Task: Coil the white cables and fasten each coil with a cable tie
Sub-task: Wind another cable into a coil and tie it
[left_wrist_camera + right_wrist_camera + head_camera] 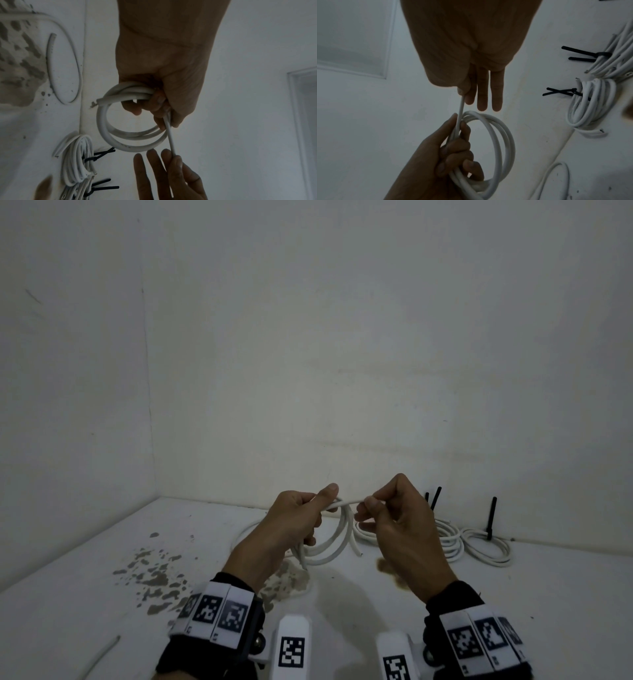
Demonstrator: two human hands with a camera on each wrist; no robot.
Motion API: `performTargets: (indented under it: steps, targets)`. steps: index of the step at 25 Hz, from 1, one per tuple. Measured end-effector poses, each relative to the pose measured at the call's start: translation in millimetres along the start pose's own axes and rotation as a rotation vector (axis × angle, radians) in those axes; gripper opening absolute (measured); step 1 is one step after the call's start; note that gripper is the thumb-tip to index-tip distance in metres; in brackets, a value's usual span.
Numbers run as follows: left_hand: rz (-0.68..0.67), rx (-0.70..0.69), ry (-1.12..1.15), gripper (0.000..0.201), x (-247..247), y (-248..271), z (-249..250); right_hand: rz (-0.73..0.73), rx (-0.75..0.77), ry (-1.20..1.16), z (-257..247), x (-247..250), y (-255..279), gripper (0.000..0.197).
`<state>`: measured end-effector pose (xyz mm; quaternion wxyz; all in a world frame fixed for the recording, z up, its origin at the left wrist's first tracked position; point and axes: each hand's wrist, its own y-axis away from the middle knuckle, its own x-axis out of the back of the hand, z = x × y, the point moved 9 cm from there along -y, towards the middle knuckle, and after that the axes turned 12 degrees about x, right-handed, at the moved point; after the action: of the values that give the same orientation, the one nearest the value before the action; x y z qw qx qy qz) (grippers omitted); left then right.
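Left hand fist wraps round the coil of smooth white round cable, three-ish loops, held up over the stained white table, centre. Right hand pinches the cable's straight free run between thumb and index, other fingers straight. Far right by the wall: finished white cable coils with black cable ties. Left wrist view alone shows the cut end; head view shows a loose white cable piece near left.

Tied coils crowd the bench by the back wall on the right; the left side lies open.
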<state>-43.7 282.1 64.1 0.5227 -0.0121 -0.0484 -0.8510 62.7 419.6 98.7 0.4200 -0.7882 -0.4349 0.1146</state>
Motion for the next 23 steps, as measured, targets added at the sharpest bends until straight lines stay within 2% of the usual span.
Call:
performTargets:
  steps: [3, 7, 9, 12, 13, 16, 18, 20, 22, 23]
  targets:
    - [0.02, -0.001, 0.021, 0.037, 3.0, -0.1, -0.1, -0.042, -0.018, 0.037, 1.9, 2.3, -0.5, 0.012]
    - [-0.018, -0.04, -0.13, 0.033, -6.7, 1.4, 0.1, -0.35, -0.147, 0.156, 10.1, -21.8, 8.1, 0.014]
    - [-0.105, -0.038, -0.216, 0.031, -22.8, 6.3, -1.7, -0.407, -0.185, 0.102, 8.4, -33.5, 13.0, 0.018]
    - [-0.233, 0.047, 0.035, 0.042, -29.8, 10.1, -4.0, -0.403, -0.065, 0.159, -1.8, -37.5, 11.0, 0.022]
    - [-0.26, 0.053, 0.113, 0.04, -28.0, 9.7, -2.3, -0.398, -0.035, 0.159, -4.4, -36.6, 10.0, 0.021]
    - [-0.282, 0.0, 0.152, 0.012, -21.4, 8.0, 2.3, -0.35, -0.065, 0.063, -0.7, -26.2, 7.6, 0.02]
    - [-0.334, 0.0, 0.156, 0.021, -22.2, 8.4, 1.6, -0.325, -0.118, -0.036, 2.8, -21.2, 6.4, 0.021]
    - [-0.295, 0.042, 0.093, 0.036, -20.8, 7.7, -2.3, -0.276, -0.156, -0.118, 7.5, -16.1, 5.0, 0.022]
    - [-0.257, 0.107, 0.065, 0.038, -23.4, 11.0, -6.3, -0.223, -0.197, -0.228, 12.8, -12.1, 4.7, 0.022]
    - [-0.266, 0.123, 0.13, 0.039, -27.2, 12.6, -5.9, -0.215, -0.218, -0.3, 14.6, -12.3, 4.9, 0.021]
